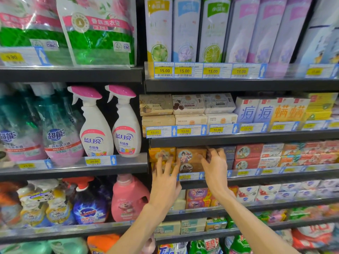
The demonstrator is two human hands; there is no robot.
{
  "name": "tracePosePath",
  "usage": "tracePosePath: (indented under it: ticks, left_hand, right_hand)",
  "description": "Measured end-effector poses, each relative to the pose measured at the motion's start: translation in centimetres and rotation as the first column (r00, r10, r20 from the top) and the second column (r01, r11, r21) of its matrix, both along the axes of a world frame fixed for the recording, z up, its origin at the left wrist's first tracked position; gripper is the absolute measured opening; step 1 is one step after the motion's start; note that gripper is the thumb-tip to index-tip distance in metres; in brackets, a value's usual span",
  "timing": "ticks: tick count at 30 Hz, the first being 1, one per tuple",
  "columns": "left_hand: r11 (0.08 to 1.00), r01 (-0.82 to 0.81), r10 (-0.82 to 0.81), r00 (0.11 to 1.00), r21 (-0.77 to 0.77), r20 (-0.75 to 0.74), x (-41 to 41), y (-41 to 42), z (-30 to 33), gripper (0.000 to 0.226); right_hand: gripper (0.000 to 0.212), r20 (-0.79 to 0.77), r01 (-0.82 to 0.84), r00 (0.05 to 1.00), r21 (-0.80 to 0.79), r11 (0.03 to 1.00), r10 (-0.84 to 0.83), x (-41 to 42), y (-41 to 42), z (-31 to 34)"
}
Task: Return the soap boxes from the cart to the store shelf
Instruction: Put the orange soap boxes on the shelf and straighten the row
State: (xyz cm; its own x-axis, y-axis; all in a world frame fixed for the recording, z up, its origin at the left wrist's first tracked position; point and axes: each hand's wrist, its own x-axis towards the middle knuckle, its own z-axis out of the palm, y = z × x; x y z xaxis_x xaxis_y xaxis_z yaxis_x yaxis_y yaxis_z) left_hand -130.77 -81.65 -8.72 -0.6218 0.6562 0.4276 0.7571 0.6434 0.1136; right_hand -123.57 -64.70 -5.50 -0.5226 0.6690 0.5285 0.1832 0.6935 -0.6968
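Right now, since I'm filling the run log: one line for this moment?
phase: shelving | left hand: open, fingers by yellow soap boxes | right hand: grips brown soap box | cart: out of view

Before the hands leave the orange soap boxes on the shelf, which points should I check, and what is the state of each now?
1. Top orange soap box sits on the one below: ok.
2. Its printed face looks outward like its neighbours: ok.
3. Left hand holds nothing, fingers spread at the left edge of the stack: ok.
4. Right hand free of the box: cannot tell, its fingers hide the right edge.
5. Boxes pushed fully back behind the price rail: cannot tell.
6. Yellow boxes to the left undisturbed: cannot tell, blurred.
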Motion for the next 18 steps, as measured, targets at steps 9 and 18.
tracePosePath:
  ticks: [9, 18]
  left_hand:
    - [0.999, -0.016, 0.017, 1.000, 0.048, -0.002, -0.5, -0.9, -0.6, 0.075]
    - [0.999, -0.026, 0.026, 1.000, 0.041, -0.002, -0.3, -0.5, -1.0, 0.072]
  right_hand:
    - [0.037, 0.204, -0.204, 0.972, 0.506, 0.838, 0.114, 1.6, -2.2, -2.2]
    - [0.058, 0.344, -0.186, 0.939, 0.579, 0.794, -0.031, 0.8, -2.3, -3.3]
